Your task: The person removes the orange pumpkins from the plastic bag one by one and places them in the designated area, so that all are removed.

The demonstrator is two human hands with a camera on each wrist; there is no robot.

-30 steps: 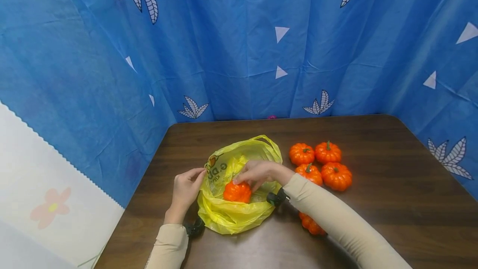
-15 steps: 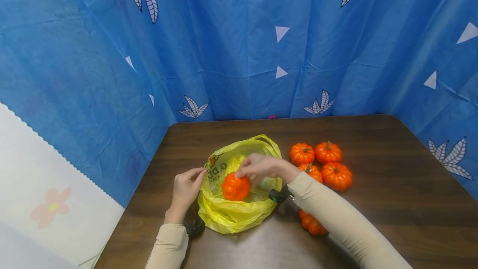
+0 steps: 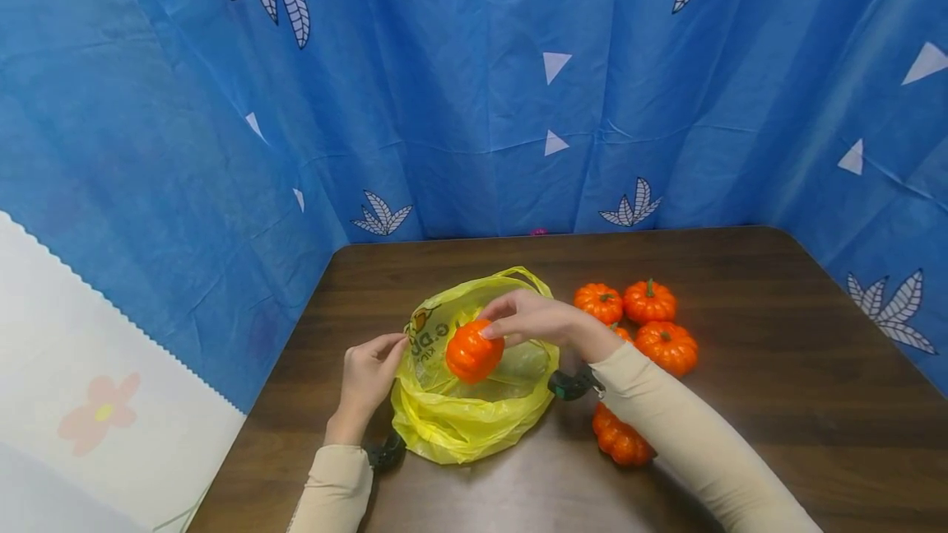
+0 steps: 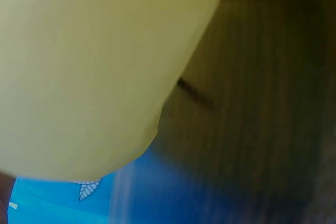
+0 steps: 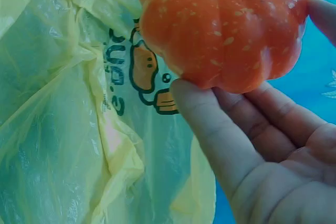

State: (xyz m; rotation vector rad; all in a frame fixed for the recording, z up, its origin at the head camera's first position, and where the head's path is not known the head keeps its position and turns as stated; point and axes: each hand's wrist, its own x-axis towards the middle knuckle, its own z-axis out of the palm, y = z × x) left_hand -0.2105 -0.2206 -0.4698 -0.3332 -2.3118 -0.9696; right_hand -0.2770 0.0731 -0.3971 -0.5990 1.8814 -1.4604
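Note:
An orange toy pumpkin (image 3: 474, 351) is gripped between the thumb and fingers of my right hand (image 3: 536, 321), over the open mouth of a yellow plastic bag (image 3: 467, 426). The right wrist view shows the pumpkin (image 5: 223, 30) close up, with the fingertips at its underside and side and the bag's printed wall (image 5: 105, 129) beside it. My left hand (image 3: 370, 373) pinches the bag's left rim between thumb and fingers. In the left wrist view the bag's pale yellow side (image 4: 89, 66) hides the left hand.
Right of the bag several more orange pumpkins (image 3: 666, 348) sit in a cluster on the dark wooden table (image 3: 778, 401). Another pumpkin (image 3: 620, 438) lies nearer, partly behind the right sleeve (image 3: 689, 434). A blue curtain (image 3: 474, 105) hangs behind the table.
My right hand has raised the pumpkin from inside the bag up toward its mouth, and the pumpkin has tilted. The left hand has stayed at the rim.

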